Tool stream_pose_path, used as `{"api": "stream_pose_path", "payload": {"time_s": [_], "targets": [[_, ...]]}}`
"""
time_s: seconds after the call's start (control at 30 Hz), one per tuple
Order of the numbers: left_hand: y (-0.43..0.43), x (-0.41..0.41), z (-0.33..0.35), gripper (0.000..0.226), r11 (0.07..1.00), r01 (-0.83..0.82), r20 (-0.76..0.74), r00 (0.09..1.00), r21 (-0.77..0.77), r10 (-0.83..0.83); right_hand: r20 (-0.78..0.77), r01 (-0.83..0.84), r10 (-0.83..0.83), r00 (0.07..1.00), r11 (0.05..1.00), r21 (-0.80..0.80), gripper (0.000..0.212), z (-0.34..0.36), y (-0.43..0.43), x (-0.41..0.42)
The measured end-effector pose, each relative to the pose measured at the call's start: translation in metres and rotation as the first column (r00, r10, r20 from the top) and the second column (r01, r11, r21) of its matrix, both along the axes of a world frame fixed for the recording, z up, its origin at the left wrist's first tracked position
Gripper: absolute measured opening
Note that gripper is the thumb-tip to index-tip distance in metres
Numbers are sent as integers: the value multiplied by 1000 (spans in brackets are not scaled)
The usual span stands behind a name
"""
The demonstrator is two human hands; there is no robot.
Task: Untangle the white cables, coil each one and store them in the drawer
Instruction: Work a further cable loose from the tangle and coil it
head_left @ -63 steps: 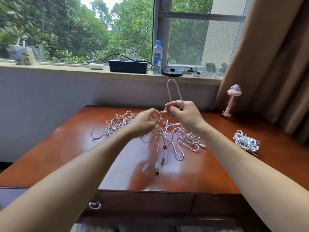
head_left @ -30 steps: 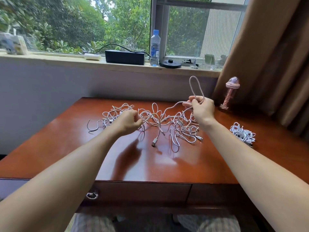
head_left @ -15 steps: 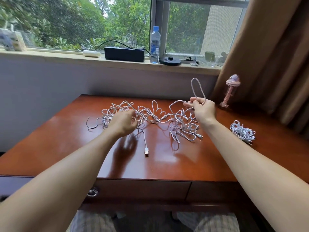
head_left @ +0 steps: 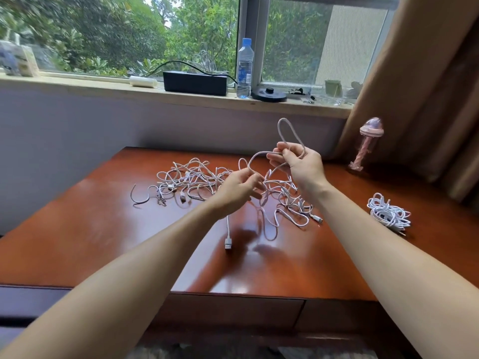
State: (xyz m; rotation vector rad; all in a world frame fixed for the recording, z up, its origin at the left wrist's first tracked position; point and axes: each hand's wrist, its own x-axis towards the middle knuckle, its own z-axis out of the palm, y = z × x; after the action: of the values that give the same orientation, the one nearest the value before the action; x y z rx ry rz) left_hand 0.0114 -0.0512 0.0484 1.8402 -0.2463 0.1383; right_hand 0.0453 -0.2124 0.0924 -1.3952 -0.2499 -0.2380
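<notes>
A tangle of white cables [head_left: 191, 181] lies across the far middle of the brown desk [head_left: 103, 242]. My right hand [head_left: 302, 167] pinches a loop of one white cable [head_left: 286, 130], which stands up above its fingers. From there the cable arcs left to my left hand [head_left: 238, 189], whose fingertips pinch it above the tangle. A free end with a USB plug [head_left: 228, 243] hangs below my left hand and rests on the desk. One coiled white cable [head_left: 388, 212] lies apart at the right. The drawer front [head_left: 233, 310] under the desk edge is closed.
A pink mushroom-shaped object [head_left: 366, 142] stands at the desk's back right by the curtain [head_left: 427, 86]. On the windowsill behind are a black box [head_left: 194, 82], a water bottle [head_left: 244, 69] and a black round base [head_left: 268, 94].
My left hand has moved right along the cable, from the left part of the tangle to close beside my right hand. The plug end now lies nearer on the desk.
</notes>
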Motion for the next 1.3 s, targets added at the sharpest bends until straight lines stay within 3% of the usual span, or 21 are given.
{"api": "stream_pose_path", "payload": {"time_s": [0.13,0.23,0.43,0.73,0.83,0.93,1.0,1.07,1.1,1.17,1.3], "targets": [[5,11,-6,19,993,-55,-42,998,-108,50,27,35,-32,999,989,-142,21,-11,3,20],[12,21,-14,22,981,-148,51,987,-122,155,56,59,-44,997,954,-294,24,-17,7,34],[18,34,-27,25,942,-216,97,964,-258,248,62,96,-74,995,821,-563,34,-28,17,60],[30,57,-33,22,850,-405,126,875,-336,467,7,93,-115,993,769,-632,74,-25,32,88],[33,65,-36,21,838,-393,133,873,-378,469,12,91,-123,992,665,-741,86,-27,36,93],[35,67,-40,17,833,-347,119,893,-431,434,254,288,-135,958,480,-829,80,-40,39,91],[35,65,-40,14,823,-301,121,907,-482,403,546,528,-95,833,433,-730,60,-52,40,86],[35,64,-38,12,811,-263,127,917,-522,379,683,600,-40,729,516,-611,38,-60,43,78],[35,64,-37,11,813,-251,133,920,-525,370,685,555,5,729,580,-596,31,-64,45,73],[34,64,-37,10,822,-236,138,926,-519,352,621,414,99,777,662,-625,24,-71,48,62],[37,64,-37,11,821,-214,125,937,-529,325,380,127,187,906,736,-665,24,-75,50,49]]}}
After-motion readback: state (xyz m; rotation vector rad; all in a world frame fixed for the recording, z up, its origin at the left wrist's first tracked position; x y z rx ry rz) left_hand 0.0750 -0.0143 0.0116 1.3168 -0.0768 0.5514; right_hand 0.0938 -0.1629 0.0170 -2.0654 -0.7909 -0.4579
